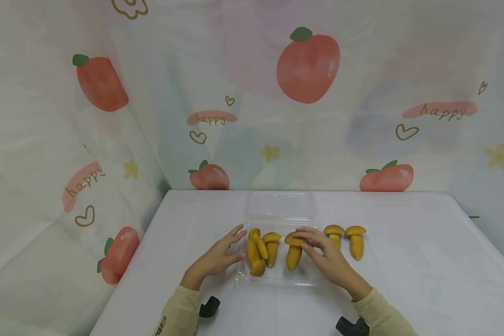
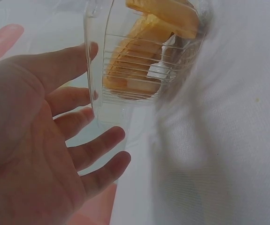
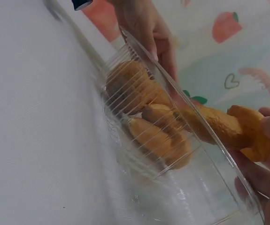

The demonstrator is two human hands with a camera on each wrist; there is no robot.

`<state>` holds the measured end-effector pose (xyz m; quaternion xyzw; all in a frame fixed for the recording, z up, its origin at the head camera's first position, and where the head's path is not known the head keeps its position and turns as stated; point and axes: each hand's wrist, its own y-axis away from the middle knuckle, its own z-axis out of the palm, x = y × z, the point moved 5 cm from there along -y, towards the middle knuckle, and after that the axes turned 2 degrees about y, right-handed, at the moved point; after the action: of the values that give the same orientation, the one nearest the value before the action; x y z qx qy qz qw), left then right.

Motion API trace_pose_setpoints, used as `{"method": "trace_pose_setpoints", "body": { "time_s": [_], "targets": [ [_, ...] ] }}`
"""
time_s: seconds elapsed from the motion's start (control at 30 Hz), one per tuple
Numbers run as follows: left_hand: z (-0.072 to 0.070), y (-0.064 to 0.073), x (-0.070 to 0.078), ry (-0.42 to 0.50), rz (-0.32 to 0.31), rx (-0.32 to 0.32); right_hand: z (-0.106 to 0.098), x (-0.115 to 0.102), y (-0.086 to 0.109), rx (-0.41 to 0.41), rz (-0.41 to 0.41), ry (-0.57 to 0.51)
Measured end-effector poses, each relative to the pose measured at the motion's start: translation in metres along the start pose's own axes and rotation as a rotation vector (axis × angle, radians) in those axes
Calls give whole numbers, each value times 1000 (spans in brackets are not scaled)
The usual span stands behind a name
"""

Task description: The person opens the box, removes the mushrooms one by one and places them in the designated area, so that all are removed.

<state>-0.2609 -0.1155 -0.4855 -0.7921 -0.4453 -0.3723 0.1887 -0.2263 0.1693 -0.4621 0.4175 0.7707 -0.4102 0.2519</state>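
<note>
My right hand (image 1: 332,263) pinches the cap of a yellow mushroom (image 1: 293,257) over the right part of a clear plastic box (image 1: 277,282). In the right wrist view the held mushroom (image 3: 219,126) crosses above the box's rim, stem pointing inward. Several more yellow mushrooms (image 1: 271,249) lie bunched in the box's left part. At the left wall is my left hand (image 1: 214,259), its fingers spread. The left wrist view shows this hand (image 2: 45,126) with its thumb and some fingertips at the box's edge; whether they press on it, I cannot tell.
The box's clear lid (image 1: 279,204) is folded back behind it. Two yellow mushrooms (image 1: 356,243) stand out to the right of the box on the white-covered table (image 1: 420,261). A printed cloth (image 1: 252,84) hangs behind and on the left.
</note>
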Motion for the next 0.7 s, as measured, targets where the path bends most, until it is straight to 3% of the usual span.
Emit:
{"method": "trace_pose_setpoints", "body": {
  "time_s": [0.37,0.7],
  "targets": [
    [0,1,1,5,0,-1,-13,-4,-2,6,-15,-196],
    [-1,1,1,4,2,0,-29,-11,-3,10,-75,-196]
  ]
}}
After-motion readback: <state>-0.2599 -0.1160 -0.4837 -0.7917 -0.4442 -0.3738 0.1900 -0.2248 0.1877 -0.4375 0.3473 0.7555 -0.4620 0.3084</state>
